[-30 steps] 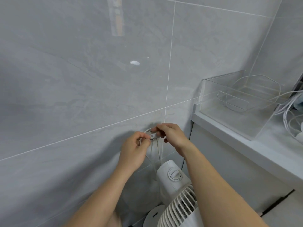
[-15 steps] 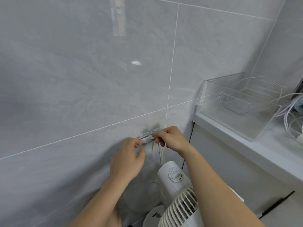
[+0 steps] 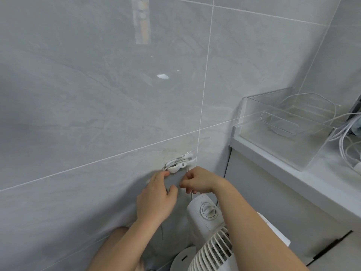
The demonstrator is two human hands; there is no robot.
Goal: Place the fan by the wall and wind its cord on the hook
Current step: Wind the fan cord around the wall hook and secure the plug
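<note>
A white fan (image 3: 207,227) stands on the floor against the grey tiled wall (image 3: 97,94), its dial facing up and its grille at the bottom edge. A white hook (image 3: 180,164) is fixed to the wall just above my hands, with loops of the thin white cord (image 3: 172,162) lying over it. A strand of cord hangs down from the hook toward the fan. My left hand (image 3: 156,200) is just below the hook, fingers loosely curled and apart. My right hand (image 3: 197,180) pinches the hanging strand below the hook.
A grey counter (image 3: 293,173) runs along the right, above a cabinet front. On it sits a clear plastic bin (image 3: 283,122), with loose white cables (image 3: 347,137) at the far right. A strip of tape (image 3: 141,20) is stuck high on the wall.
Both hands have dropped from the hook to just below it. The cord loops now rest on the hook without my fingers on them.
</note>
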